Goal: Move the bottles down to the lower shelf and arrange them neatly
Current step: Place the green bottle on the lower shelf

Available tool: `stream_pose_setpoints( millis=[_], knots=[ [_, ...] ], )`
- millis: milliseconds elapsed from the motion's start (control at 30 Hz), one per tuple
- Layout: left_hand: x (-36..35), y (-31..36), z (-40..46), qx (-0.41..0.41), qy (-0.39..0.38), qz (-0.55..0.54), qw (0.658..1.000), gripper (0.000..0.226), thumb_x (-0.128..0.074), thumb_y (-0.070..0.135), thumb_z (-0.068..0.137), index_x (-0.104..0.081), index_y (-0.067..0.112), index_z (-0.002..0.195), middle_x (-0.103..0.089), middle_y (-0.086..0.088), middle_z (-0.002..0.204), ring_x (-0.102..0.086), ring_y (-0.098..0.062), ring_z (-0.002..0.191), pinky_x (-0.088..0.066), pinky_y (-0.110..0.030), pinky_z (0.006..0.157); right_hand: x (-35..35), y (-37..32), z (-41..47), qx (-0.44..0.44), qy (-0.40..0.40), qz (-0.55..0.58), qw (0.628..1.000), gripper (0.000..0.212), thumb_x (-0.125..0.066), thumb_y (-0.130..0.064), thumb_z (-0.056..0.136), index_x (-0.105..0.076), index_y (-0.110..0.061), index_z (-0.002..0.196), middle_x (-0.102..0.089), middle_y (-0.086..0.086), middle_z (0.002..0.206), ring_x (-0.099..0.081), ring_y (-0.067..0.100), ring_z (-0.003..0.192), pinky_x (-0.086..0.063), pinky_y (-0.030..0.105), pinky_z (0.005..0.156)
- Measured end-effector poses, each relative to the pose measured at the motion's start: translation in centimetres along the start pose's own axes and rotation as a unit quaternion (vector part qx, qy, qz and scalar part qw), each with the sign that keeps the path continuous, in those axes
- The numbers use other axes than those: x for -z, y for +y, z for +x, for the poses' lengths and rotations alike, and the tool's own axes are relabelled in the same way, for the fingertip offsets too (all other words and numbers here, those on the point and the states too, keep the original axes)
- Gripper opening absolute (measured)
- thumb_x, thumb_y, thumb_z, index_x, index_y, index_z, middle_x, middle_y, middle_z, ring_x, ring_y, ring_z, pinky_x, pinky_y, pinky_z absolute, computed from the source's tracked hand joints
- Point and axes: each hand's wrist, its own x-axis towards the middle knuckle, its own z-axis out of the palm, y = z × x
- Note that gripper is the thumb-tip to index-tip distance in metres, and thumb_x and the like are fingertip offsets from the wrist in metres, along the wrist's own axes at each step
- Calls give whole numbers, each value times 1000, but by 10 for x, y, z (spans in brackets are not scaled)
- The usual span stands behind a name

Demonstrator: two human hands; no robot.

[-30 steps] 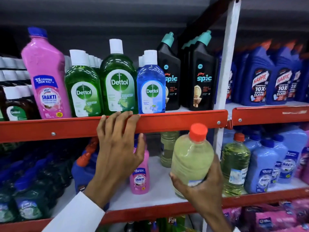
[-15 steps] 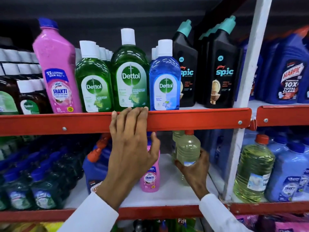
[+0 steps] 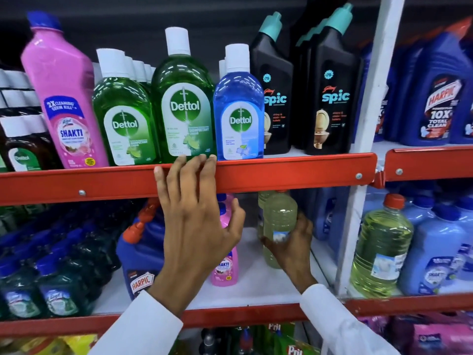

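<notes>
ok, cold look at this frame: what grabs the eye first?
The red shelf rail cutting across the middle, with the left hand resting its fingers on it. Above it, the tall green Dettol bottle and a leaning pink Shakti bottle. Below, the right hand grips a pale yellow bottle on the lower shelf.

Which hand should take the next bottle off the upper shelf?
Left. The left hand is empty, fingers resting on the red rail just below the green Dettol bottle. The right hand is wrapped around the yellow bottle on the lower shelf.
</notes>
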Motion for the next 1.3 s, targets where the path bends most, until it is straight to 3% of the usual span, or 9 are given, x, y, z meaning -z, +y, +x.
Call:
stream_pose_setpoints(
  millis=[67, 233, 400, 600, 800, 967, 1067, 1167, 1300],
  knots=[
    [-3, 7, -4, -2, 2, 2, 1000, 72, -61, 41, 83, -47, 10, 146, -48, -17, 149, -34, -40, 149, -12, -65, 127, 11, -9, -24, 41, 7, -7, 999, 110, -89, -32, 67, -24, -8, 153, -30, 16, 154, -33, 32, 142, -37, 43, 116],
    [-17, 29, -11, -71, -3, 1, 997, 76, -61, 42, 82, -43, 20, 152, -38, -15, 161, -24, -42, 154, -8, -65, 127, 62, 1, -69, 206, 139, -127, 960, 72, -57, -34, 92, -28, -17, 156, -26, 6, 165, -22, 26, 154, -22, 41, 126],
    [-23, 45, -10, -48, -13, 9, 999, 74, -59, 49, 81, -42, 27, 149, -38, -12, 160, -23, -41, 154, -19, -65, 123, 112, 29, -54, 180, 244, -157, 940, 54, -45, -18, 100, -37, -11, 153, -32, 11, 163, -17, 32, 156, -17, 47, 127],
    [-23, 49, -9, -27, -2, 12, 1000, 71, -57, 53, 81, -46, 26, 146, -41, -12, 156, -28, -41, 150, -26, -63, 119, 140, 53, -28, 55, 213, -112, 969, 82, -62, -34, 94, -14, -12, 158, -15, 11, 166, -19, 31, 153, -30, 51, 121],
    [-20, 45, -8, -32, -3, 11, 999, 67, -56, 50, 82, -47, 26, 145, -42, -9, 155, -30, -38, 150, -29, -62, 116, 145, 64, -16, 16, 209, -63, 976, 104, -81, -24, 80, -12, -26, 157, -35, 14, 155, -38, 35, 141, -41, 52, 113],
    [-15, 45, -8, -31, -14, 8, 999, 68, -58, 49, 82, -48, 26, 145, -43, -9, 155, -30, -37, 151, -29, -62, 116, 152, 61, -12, 47, 184, -16, 982, 115, -83, -13, 77, -4, -51, 152, -29, 10, 148, -48, 37, 131, -43, 46, 112],
    [-15, 44, -8, -33, -16, 7, 999, 67, -59, 48, 82, -49, 25, 144, -43, -8, 154, -31, -37, 150, -29, -63, 115, 158, 58, -21, 71, 179, 6, 981, 109, -82, -18, 81, -7, -53, 152, -24, 8, 150, -53, 35, 122, -52, 50, 101],
    [-16, 43, -8, -37, -14, 12, 999, 66, -58, 48, 82, -50, 26, 143, -43, -8, 154, -31, -36, 149, -29, -63, 115, 167, 46, -28, 94, 206, 26, 974, 105, -82, -24, 82, -8, -52, 151, -22, 6, 153, -48, 22, 119, -56, 38, 89],
    [-16, 40, -8, -42, -13, 15, 999, 65, -58, 49, 83, -49, 31, 145, -43, -8, 154, -31, -37, 149, -27, -63, 116, 179, 15, -36, 154, 227, 36, 961, 109, -84, -23, 79, -6, -49, 150, -19, -12, 153, -36, -2, 127, -38, 3, 94]
  ],
)
